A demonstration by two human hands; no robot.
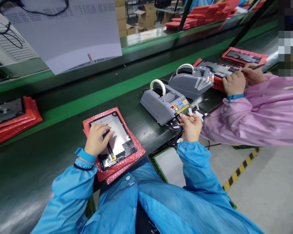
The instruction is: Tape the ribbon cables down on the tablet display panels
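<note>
- Tablet-like panel (120, 134): laid on red bubble-wrap pouches (140, 150), left of the near tape dispenser (158, 102).
- Left hand (96, 140): placed loosely curled over the tablet-like panel; whether anything is gripped cannot be told.
- Right hand (192, 127): fingertips gathered at the near tape dispenser's front, beside white strips (199, 114); whether one is pinched cannot be told.
</note>
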